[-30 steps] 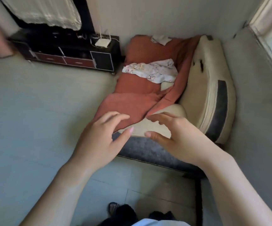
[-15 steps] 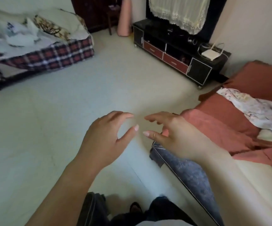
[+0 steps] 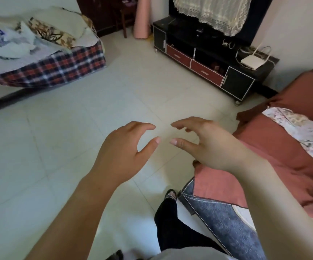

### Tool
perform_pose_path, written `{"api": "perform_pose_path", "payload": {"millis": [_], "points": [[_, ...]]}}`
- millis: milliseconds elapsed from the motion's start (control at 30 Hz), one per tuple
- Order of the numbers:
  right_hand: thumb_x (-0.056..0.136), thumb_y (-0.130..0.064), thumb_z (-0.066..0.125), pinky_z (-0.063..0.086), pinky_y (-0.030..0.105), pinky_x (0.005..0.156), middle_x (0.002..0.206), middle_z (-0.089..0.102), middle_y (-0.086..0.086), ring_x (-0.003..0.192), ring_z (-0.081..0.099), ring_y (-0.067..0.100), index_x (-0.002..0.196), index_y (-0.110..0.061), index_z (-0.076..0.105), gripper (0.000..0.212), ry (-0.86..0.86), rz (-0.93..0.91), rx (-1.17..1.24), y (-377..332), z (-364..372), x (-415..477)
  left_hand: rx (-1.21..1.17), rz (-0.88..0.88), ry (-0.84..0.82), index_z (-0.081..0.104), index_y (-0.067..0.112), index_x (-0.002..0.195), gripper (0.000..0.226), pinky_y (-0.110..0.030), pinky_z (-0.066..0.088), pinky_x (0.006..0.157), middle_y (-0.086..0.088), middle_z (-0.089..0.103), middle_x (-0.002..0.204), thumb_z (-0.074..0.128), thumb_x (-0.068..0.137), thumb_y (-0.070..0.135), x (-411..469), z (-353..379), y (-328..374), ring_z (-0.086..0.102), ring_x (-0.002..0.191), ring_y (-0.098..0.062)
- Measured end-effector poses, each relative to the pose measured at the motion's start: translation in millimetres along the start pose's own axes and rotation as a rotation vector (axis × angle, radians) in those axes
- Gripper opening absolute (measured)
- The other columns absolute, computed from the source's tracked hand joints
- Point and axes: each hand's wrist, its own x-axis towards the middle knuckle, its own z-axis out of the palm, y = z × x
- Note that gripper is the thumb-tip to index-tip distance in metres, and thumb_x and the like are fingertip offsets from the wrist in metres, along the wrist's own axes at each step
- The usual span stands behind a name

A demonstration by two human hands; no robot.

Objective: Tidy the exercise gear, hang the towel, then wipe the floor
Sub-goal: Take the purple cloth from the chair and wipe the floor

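Both hands out front, mid-air, over the tiled floor (image 3: pixel 73 132). L hand (image 3: pixel 122 156) is back-up to the camera, fingers loosely curved, thumb spread wide, nothing in it. R hand (image 3: pixel 208 145) mirrors it: fingers arched, thumb out, nothing held either. The thumb tips point at each other w/ a small gap btw them, not touching, and it's the same for the forefingers above.

The pale, glossy floor runs under both palms and far out ahead and to the L of the L hand.

Just beside the R hand, on its outer side, is a sofa (image 3: pixel 217 218) w/ a grey-blue base and a red cover (image 3: pixel 276 162) draped over the seat. The R wrist sits over the cover's near corner. Further R of that hand, a floral cloth (image 3: pixel 306 132) lies crumpled on the red cover. Can't tell if that's the towel.

Ahead of the R hand, well apart, is a black TV cabinet (image 3: pixel 236 79) w/ red drawers and a white router (image 3: pixel 250 61) on its R end. Lace fabric (image 3: pixel 214 12) hangs above it. A pink roll (image 3: pixel 141 17) stands upright at the cabinet's L end, far ahead of both hands. Can't say what the roll is.

Far ahead-L of the L hand is a bed w/ a plaid blanket (image 3: pixel 58 66) and jumbled cloths on top.

Below the hands, btw the forearms, a dark trouser leg (image 3: pixel 170 222) ends in a patterned sandal (image 3: pixel 170 195) planted on the tiles, next to the sofa's corner.
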Motion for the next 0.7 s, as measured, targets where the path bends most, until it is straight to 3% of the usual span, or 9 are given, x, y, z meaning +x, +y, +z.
{"api": "perform_pose_path", "payload": {"millis": [233, 500, 700], "points": [[0.085, -0.054, 0.052, 0.039, 0.02, 0.087, 0.126, 0.055, -0.008, 0.109, 0.05, 0.005, 0.129, -0.027, 0.051, 0.052, 0.052, 0.202, -0.002, 88, -71, 91, 0.021, 0.139, -0.202, 0.049, 0.033, 0.126, 0.041, -0.024, 0.038, 0.086, 0.015, 0.051, 0.129, 0.04, 0.092, 0.052, 182, 25, 17, 0.05, 0.113, -0.007], [0.084, -0.05, 0.055, 0.033, 0.002, 0.075, 0.121, 0.056, -0.009, 0.098, 0.045, -0.005, 0.128, -0.025, 0.054, 0.05, 0.205, 0.325, 0.042, 168, -128, 155, -0.027, 0.23, -0.247, 0.049, 0.034, 0.126, 0.041, -0.022, 0.038, 0.088, 0.016, 0.05, 0.13, 0.04, 0.09, 0.051, 326, 51, 39, 0.047, 0.117, -0.005], [0.085, -0.05, 0.054, 0.039, 0.018, 0.078, 0.125, 0.055, -0.008, 0.107, 0.052, 0.005, 0.128, -0.025, 0.053, 0.049, 0.281, 0.444, 0.042, 218, -160, 184, -0.026, 0.409, -0.352, 0.049, 0.033, 0.127, 0.041, -0.023, 0.039, 0.087, 0.016, 0.05, 0.13, 0.042, 0.091, 0.05, 423, 76, 74, 0.047, 0.117, -0.006]]}}
